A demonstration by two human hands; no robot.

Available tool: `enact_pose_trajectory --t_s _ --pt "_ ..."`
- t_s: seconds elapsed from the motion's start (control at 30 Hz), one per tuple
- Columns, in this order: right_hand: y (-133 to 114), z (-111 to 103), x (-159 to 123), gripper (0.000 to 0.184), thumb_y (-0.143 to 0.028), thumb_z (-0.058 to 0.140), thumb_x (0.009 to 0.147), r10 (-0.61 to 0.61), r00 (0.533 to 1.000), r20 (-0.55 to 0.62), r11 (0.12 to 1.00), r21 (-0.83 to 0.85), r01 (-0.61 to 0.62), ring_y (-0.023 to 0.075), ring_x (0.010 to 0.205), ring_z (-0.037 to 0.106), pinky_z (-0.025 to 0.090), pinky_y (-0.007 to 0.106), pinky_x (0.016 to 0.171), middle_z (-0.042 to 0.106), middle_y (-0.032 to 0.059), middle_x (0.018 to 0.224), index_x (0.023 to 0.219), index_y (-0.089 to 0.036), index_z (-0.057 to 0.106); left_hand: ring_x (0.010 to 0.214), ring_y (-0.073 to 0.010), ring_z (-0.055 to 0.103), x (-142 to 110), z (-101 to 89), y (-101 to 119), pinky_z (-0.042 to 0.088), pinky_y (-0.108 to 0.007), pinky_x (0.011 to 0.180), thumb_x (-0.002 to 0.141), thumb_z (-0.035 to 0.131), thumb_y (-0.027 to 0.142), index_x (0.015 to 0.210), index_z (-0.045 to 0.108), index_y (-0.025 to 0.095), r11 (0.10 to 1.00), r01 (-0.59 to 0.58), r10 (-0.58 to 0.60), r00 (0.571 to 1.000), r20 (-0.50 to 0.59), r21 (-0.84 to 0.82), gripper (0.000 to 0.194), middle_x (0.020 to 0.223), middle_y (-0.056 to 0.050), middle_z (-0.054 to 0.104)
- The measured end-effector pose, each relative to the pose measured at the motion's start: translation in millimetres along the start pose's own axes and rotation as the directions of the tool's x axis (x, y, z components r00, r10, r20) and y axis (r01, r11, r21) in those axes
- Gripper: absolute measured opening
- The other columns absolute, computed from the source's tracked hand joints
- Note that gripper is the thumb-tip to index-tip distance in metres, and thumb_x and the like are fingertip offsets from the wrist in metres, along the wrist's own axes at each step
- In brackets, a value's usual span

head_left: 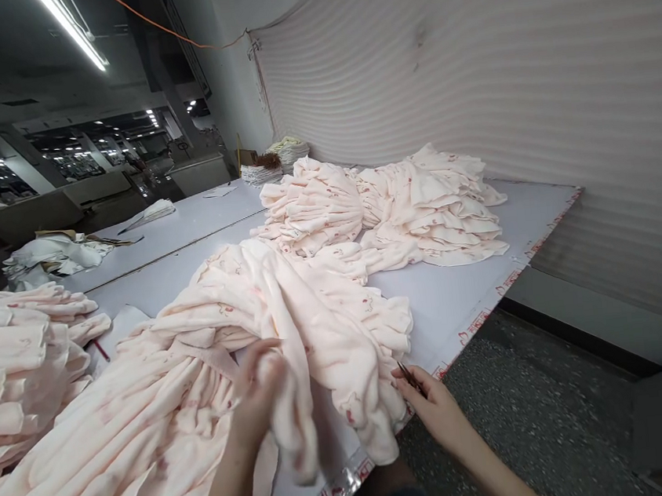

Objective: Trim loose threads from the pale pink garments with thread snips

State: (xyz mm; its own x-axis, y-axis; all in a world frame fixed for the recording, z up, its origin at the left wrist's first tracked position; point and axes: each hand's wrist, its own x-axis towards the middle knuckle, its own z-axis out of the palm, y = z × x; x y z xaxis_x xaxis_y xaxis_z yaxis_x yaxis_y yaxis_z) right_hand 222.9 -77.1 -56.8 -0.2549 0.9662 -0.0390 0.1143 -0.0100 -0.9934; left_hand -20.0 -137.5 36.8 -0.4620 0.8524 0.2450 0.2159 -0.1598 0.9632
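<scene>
Pale pink, fleecy garments (pixel 341 342) with small reddish prints lie heaped across the table in front of me. My left hand (pixel 262 377) is over the near garments, right beside a hanging fold of cloth; motion smears its fingers, so whether it grips any fabric is unclear. Close to the table's near right edge, my right hand (pixel 434 407) is closed around small dark thread snips (pixel 411 379), with their pointed tips sticking out past the thumb. Its fingertips are next to the garment's right side, and the palm hides most of the tool.
More pink garments are piled at the far side (pixel 433 206) and at the left (pixel 6 369). White cloth scraps (pixel 60 257) lie on the table (pixel 186 216) at far left. A striped fabric curtain (pixel 465 60) hangs behind; speckled floor (pixel 530 401) shows at right.
</scene>
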Motion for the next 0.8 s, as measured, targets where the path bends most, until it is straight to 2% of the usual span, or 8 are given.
enact_pose_trajectory --t_s 0.07,0.13,0.23,0.33,0.43,0.53,0.63,0.8 --pt "3.8 3.7 2.7 0.041 -0.051 0.055 0.078 0.032 0.999 0.032 0.999 -0.002 -0.032 0.0214 0.073 0.063 0.051 0.033 0.067 0.069 0.0064 0.081 0.094 -0.015 0.065 0.074 -0.0189 0.058 -4.2 17.6 -10.3 0.043 -0.029 0.076 0.063 0.068 0.032 0.09 0.064 0.023 0.969 -0.032 -0.058 0.935 0.35 0.244 0.028 0.082 -0.002 0.062" --pt "3.4 4.8 3.9 0.043 -0.053 0.053 0.079 0.049 0.998 0.035 0.999 0.004 -0.049 0.021 0.068 0.063 0.05 0.031 0.062 0.069 0.0055 0.075 0.095 -0.015 0.065 0.072 -0.0189 0.058 -8.8 38.9 -22.8 0.042 -0.029 0.075 0.064 0.066 0.028 0.082 0.064 0.024 0.918 -0.079 -0.158 0.826 0.541 0.389 0.019 0.081 -0.001 0.061" --pt "0.7 -0.6 0.0 0.043 -0.053 0.053 0.079 0.059 0.998 -0.019 0.998 0.036 -0.058 0.0225 0.072 0.065 0.051 0.032 0.062 0.069 0.0062 0.075 0.095 -0.015 0.066 0.076 -0.0203 0.056 -6.4 53.1 -36.4 0.04 -0.03 0.076 0.072 0.056 0.027 0.077 0.061 0.022 0.917 -0.021 -0.206 0.83 0.518 0.397 0.008 0.076 -0.001 0.06" --pt "-2.6 -2.0 -7.7 0.041 -0.049 0.058 0.078 0.066 0.998 -0.01 0.991 0.115 -0.064 0.0235 0.086 0.065 0.051 0.034 0.074 0.07 0.0079 0.087 0.102 -0.016 0.064 0.079 -0.0195 0.055 2.0 44.7 -40.6 0.041 -0.028 0.074 0.082 0.044 0.034 0.085 0.056 0.02 0.939 0.096 -0.249 0.853 0.459 0.33 0.018 0.078 -0.001 0.06" --pt "-7.1 11.3 -9.0 0.039 -0.041 0.063 0.077 -0.035 0.998 0.045 0.989 0.144 0.028 0.0236 0.101 0.059 0.046 0.035 0.087 0.067 0.0089 0.105 0.109 -0.018 0.062 0.074 -0.0176 0.054 3.9 34.6 -41.2 0.042 -0.025 0.068 0.082 0.045 0.042 0.086 0.054 0.019 0.939 0.251 -0.33 0.852 0.406 0.234 0.025 0.076 0.0 0.059" --pt "-11.3 28.8 0.5 0.028 -0.041 0.057 0.081 -0.119 0.993 0.02 0.989 0.088 0.116 0.0215 0.088 0.059 0.048 0.031 0.078 0.067 0.0063 0.091 0.091 -0.016 0.064 0.072 -0.0166 0.053 0.4 29.0 -41.6 0.041 -0.023 0.065 0.078 0.05 0.045 0.089 0.055 0.019 0.922 0.344 -0.387 0.85 0.359 0.18 0.029 0.076 0.001 0.059" --pt "-17.6 36.3 13.0 0.029 -0.043 0.05 0.085 -0.106 0.994 0.03 0.994 0.032 0.105 0.0183 0.072 0.057 0.047 0.026 0.065 0.063 0.0025 0.073 0.079 -0.016 0.061 0.066 -0.0157 0.052 -1.3 20.8 -40.9 0.041 -0.022 0.06 0.073 0.056 0.045 0.084 0.057 0.017 0.898 0.411 -0.44 0.833 0.336 0.157 0.03 0.072 0.001 0.059" --pt "-43.8 29.4 10.5 0.022 -0.036 0.051 0.085 -0.275 0.959 -0.067 0.948 -0.183 0.259 0.0211 0.087 0.056 0.046 0.028 0.071 0.061 0.0075 0.093 0.093 -0.019 0.061 0.066 -0.016 0.054 1.0 7.5 -39.3 0.042 -0.024 0.061 0.069 0.059 0.035 0.089 0.057 0.016 0.886 0.449 -0.462 0.841 0.28 0.113 0.027 0.073 0.0 0.06"
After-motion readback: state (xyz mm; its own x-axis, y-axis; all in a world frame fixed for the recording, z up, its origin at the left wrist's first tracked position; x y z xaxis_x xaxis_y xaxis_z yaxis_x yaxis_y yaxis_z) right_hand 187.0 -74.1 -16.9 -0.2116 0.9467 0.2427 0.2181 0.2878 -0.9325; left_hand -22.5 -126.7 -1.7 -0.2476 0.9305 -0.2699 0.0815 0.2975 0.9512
